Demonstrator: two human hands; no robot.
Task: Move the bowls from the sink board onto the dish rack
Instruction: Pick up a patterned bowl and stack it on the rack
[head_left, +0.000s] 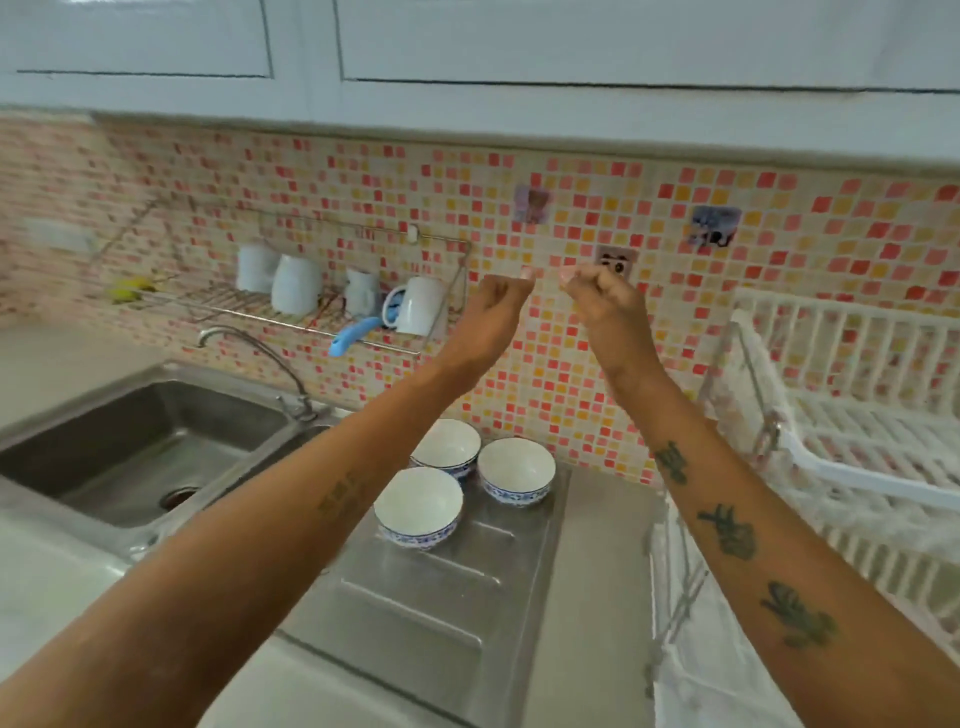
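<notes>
Three white bowls with blue-patterned outsides stand upright on the steel sink board (457, 587): one at the back (447, 448), one to its right (516, 467), one in front (418, 504). The white plastic dish rack (857, 415) stands at the right, with nothing in its slots. Both of my arms are stretched forward and raised well above the bowls, in front of the tiled wall. My left hand (498, 301) is curled into a fist with nothing in it. My right hand (602, 291) is likewise curled shut and holds nothing.
A steel sink basin (140, 447) with a tap (260, 358) lies at the left. A wire wall shelf (291, 312) holds several white mugs and a blue-handled tool. White cupboards hang overhead. A cloth (717, 670) lies under the dish rack.
</notes>
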